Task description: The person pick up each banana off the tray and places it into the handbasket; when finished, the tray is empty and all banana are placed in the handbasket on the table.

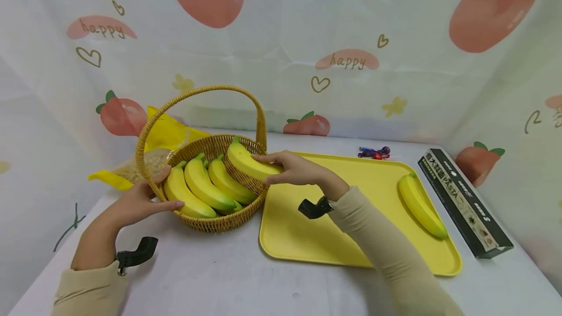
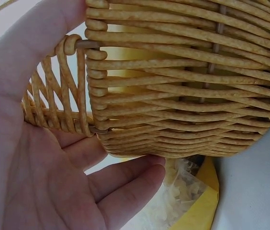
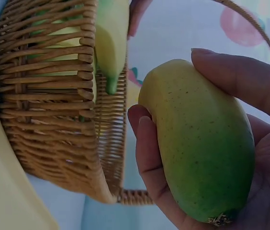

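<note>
A woven wicker basket [image 1: 215,223] with a tall arched handle stands left of centre, holding several yellow bananas [image 1: 204,184]. My left hand [image 1: 136,201] grips its left side by the foot of the handle, thumb over the rim and fingers around the outside, as the left wrist view shows. In my right hand [image 1: 296,168] is one banana [image 1: 248,160], held over the basket's right rim with its stem end pointing up and away. The right wrist view shows that banana's greenish end [image 3: 207,177] close up, thumb on one side and fingers curled around the other.
Right of the basket lies a yellow tray [image 1: 316,233] with a single banana [image 1: 421,206] at its right side. A black pasta box [image 1: 465,201] sits beyond it. Wrapped candies [image 1: 374,152] lie behind the tray, and a yellow bag [image 1: 169,133] is behind the basket.
</note>
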{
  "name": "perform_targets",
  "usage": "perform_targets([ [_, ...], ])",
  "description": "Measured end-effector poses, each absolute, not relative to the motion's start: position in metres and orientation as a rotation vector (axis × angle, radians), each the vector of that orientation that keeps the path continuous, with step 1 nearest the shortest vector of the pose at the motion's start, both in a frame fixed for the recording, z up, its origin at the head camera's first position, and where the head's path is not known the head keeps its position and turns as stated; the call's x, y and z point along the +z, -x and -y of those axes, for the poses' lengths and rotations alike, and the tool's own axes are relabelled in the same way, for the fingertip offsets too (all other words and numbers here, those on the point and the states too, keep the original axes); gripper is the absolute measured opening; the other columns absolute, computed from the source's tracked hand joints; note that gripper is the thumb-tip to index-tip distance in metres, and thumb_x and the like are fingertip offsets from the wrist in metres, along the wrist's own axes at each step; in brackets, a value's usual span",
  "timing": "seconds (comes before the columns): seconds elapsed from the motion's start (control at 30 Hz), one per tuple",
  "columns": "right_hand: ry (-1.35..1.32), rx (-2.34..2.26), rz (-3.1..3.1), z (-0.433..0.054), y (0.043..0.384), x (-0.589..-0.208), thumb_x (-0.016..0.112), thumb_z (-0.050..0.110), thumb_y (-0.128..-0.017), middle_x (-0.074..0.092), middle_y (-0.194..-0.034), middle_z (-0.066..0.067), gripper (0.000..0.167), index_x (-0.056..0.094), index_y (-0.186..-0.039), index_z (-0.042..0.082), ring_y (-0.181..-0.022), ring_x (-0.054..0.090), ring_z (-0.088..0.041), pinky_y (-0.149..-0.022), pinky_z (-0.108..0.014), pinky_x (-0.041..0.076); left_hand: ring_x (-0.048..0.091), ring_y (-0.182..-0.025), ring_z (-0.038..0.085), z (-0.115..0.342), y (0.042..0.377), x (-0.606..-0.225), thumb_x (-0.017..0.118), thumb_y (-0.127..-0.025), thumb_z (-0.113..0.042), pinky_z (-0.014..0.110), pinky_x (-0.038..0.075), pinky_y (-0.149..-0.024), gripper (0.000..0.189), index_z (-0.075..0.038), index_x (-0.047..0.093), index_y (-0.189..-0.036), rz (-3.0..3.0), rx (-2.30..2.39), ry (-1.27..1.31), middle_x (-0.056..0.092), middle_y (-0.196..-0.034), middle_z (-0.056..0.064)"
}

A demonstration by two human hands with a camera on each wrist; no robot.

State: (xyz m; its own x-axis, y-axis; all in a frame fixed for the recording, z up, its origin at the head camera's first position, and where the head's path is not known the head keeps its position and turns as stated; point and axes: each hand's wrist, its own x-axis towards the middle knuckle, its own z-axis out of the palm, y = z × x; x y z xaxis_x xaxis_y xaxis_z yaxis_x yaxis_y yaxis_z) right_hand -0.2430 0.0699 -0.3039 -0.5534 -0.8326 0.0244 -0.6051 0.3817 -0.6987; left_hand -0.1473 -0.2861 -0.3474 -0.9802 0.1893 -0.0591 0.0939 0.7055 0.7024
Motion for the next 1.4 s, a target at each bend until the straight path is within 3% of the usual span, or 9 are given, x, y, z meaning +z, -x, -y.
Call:
perform_targets([
  [0.13, 1.234, -0.853, -2.291, -0.047, 0.254, -0.301, 0.063, 0.018, -0.089, 0.051, -0.136, -0.006, 0.06, 0.037, -0.142, 0.012, -0.085, 0.046, -0.007, -0.078, -0.021, 0.038, 0.039, -0.125, 0.043, 0.286, 0.148, -0.348, 0.07, -0.081, -0.04, 0.058, 0.037, -0.097, 0.1, -0.008, 0.004, -0.149, -2.783, 1.148, -0.234, 0.021, -0.15, 0.026],
  [0.23, 1.212, -0.771, -2.283, -0.031, 0.259, -0.302, 0.063, 0.019, -0.089, 0.056, -0.128, -0.007, 0.06, 0.036, -0.143, 0.013, -0.083, 0.046, -0.009, -0.076, -0.021, 0.038, 0.039, -0.125, 0.042, 0.286, 0.148, -0.347, 0.07, -0.081, -0.04, 0.058, 0.038, -0.097, 0.099, -0.008, 0.004, -0.149, -2.784, 1.146, -0.239, 0.022, -0.15, 0.026],
  [0.4, 1.165, -0.695, -2.276, -0.009, 0.265, -0.305, 0.062, 0.021, -0.09, 0.046, -0.142, -0.005, 0.061, 0.034, -0.144, 0.013, -0.11, 0.049, -0.009, -0.09, -0.021, 0.04, 0.04, -0.125, 0.043, 0.285, 0.147, -0.346, 0.069, -0.082, -0.039, 0.057, 0.038, -0.097, 0.099, -0.006, 0.004, -0.148, -2.787, 1.136, -0.249, 0.021, -0.15, 0.027],
  [0.47, 1.152, -0.679, -2.261, -0.002, 0.267, -0.307, 0.06, 0.021, -0.091, 0.035, -0.15, -0.002, 0.061, 0.032, -0.144, 0.012, -0.131, 0.038, -0.01, -0.103, -0.024, 0.036, 0.039, -0.125, 0.043, 0.285, 0.147, -0.346, 0.069, -0.082, -0.04, 0.058, 0.038, -0.097, 0.099, -0.006, 0.004, -0.148, -2.787, 1.134, -0.247, 0.021, -0.15, 0.027],
  [0.57, 1.154, -0.636, -2.23, 0.007, 0.269, -0.308, 0.058, 0.02, -0.092, 0.03, -0.152, -0.003, 0.061, 0.03, -0.145, 0.011, -0.141, 0.024, -0.015, -0.111, -0.029, 0.029, 0.039, -0.125, 0.043, 0.284, 0.147, -0.346, 0.069, -0.081, -0.04, 0.058, 0.038, -0.097, 0.099, -0.007, 0.004, -0.149, -2.787, 1.131, -0.246, 0.022, -0.149, 0.028],
  [0.63, 1.168, -0.604, -2.21, 0.012, 0.27, -0.309, 0.058, 0.021, -0.093, 0.029, -0.153, -0.003, 0.061, 0.029, -0.146, 0.01, -0.142, 0.023, -0.015, -0.112, -0.028, 0.027, 0.039, -0.125, 0.043, 0.284, 0.147, -0.346, 0.069, -0.081, -0.04, 0.058, 0.038, -0.097, 0.099, -0.007, 0.005, -0.149, -2.786, 1.133, -0.247, 0.022, -0.149, 0.028],
  [0.87, 1.002, -0.68, -2.068, 0.023, 0.272, -0.31, 0.056, 0.014, -0.093, 0.026, -0.154, -0.006, 0.06, 0.027, -0.146, 0.007, -0.14, 0.028, -0.017, -0.093, -0.025, 0.047, 0.039, -0.125, 0.043, 0.285, 0.147, -0.346, 0.069, -0.081, -0.041, 0.058, 0.038, -0.096, 0.1, -0.007, 0.004, -0.149, -2.788, 1.124, -0.233, 0.022, -0.149, 0.028],
  [1.07, 0.904, -0.781, -2.043, 0.025, 0.273, -0.312, 0.058, 0.003, -0.09, 0.03, -0.152, -0.008, 0.06, 0.032, -0.144, 0.006, -0.135, 0.037, -0.02, -0.087, -0.026, 0.051, 0.039, -0.125, 0.044, 0.286, 0.146, -0.346, 0.069, -0.082, -0.041, 0.058, 0.039, -0.096, 0.1, -0.007, 0.004, -0.149, -2.777, 1.123, -0.225, 0.021, -0.15, 0.028],
  [1.4, 0.88, -0.818, -2.075, 0.025, 0.272, -0.31, 0.062, 0.005, -0.088, 0.04, -0.146, -0.012, 0.061, 0.036, -0.143, 0.008, -0.128, 0.046, -0.021, -0.082, -0.026, 0.053, 0.04, -0.124, 0.043, 0.286, 0.147, -0.346, 0.069, -0.082, -0.039, 0.057, 0.04, -0.096, 0.099, -0.007, 0.004, -0.149, -2.778, 1.138, -0.241, 0.021, -0.15, 0.027],
])
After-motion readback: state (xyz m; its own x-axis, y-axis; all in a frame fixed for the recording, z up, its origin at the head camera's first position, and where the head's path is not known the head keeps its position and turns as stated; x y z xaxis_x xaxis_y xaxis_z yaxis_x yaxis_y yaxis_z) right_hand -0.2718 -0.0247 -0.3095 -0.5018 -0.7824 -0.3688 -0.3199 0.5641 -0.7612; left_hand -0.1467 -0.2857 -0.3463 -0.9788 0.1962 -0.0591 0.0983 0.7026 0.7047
